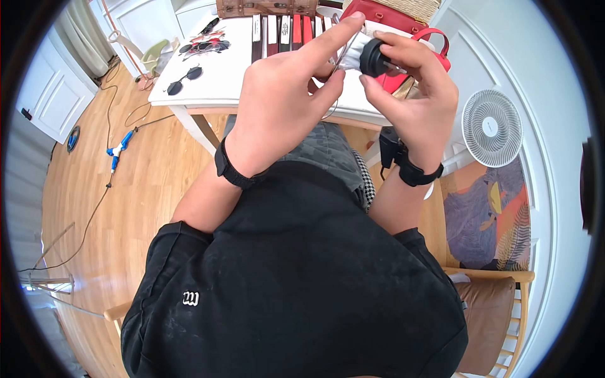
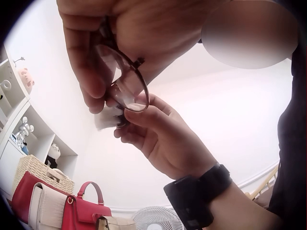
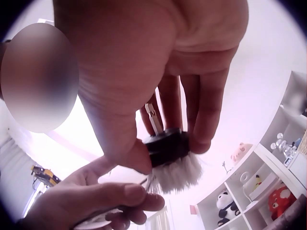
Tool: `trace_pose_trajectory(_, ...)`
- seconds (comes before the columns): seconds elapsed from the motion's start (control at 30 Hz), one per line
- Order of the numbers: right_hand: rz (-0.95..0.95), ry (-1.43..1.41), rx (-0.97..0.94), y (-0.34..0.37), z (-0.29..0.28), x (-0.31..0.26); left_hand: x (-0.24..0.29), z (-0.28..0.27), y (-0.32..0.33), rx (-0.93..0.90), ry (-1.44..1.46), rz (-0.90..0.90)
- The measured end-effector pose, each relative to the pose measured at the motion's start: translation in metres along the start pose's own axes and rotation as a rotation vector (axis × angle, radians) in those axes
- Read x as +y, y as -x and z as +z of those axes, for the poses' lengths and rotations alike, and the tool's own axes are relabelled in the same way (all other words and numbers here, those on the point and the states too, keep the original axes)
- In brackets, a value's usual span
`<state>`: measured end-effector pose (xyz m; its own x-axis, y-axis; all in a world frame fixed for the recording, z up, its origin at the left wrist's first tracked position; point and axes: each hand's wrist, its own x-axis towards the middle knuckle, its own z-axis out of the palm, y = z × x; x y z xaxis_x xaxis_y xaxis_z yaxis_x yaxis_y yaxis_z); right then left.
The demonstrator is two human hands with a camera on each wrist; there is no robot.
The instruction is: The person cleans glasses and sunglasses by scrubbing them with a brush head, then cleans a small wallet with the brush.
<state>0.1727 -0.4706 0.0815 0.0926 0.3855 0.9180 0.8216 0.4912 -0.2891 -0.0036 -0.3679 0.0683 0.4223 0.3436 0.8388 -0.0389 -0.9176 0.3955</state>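
My left hand (image 1: 277,94) pinches a pair of thin-framed glasses (image 2: 145,86) between thumb and fingers, one lens facing the left wrist camera. Opposite it, my right hand (image 1: 425,91) grips a round drill brush (image 1: 375,58) by its black base. White bristles (image 3: 175,176) point toward the glasses, right at the frame's edge. From the back of the base a metal shank (image 3: 152,119) sticks out between the right fingers. Both hands are raised over the near edge of the white table (image 1: 222,82). Part of the glasses is hidden behind the left fingers.
Several pairs of sunglasses (image 1: 184,80) lie on the table's left side. A row of dark, white and red slim boxes (image 1: 285,34) stands at the back, before a brown case (image 1: 268,7). Red handbags (image 1: 386,14) sit at right; beyond stands a white fan (image 1: 491,128).
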Motion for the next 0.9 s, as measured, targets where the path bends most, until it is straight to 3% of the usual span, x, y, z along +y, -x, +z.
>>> trace_pose_trajectory(0.23, 0.015, 0.042, -0.146, -0.001, -0.016, -0.003, 0.0, 0.004, 0.003, -0.012, 0.044, -0.01)
trace_pose_trajectory(0.37, 0.021, 0.108, -0.035, -0.001, -0.008, -0.005, -0.003, 0.005, 0.001, 0.014, 0.019, 0.017)
trace_pose_trajectory(0.5, 0.015, 0.037, -0.047, 0.0, -0.005, -0.007, 0.004, 0.002, -0.002, 0.061, 0.044, 0.027)
trace_pose_trajectory(0.57, -0.022, 0.15, -0.067, -0.002, -0.007, -0.011, 0.005, 0.002, -0.002, 0.068, 0.043, 0.037)
trace_pose_trajectory(0.87, -0.021, 0.193, 0.086, -0.001, 0.002, 0.0, 0.006, 0.0, -0.007, 0.066, 0.057, -0.028)
trace_pose_trajectory(0.9, -0.019, 0.193, 0.085, -0.002, 0.001, 0.002, 0.014, -0.007, -0.011, 0.023, 0.105, -0.123)
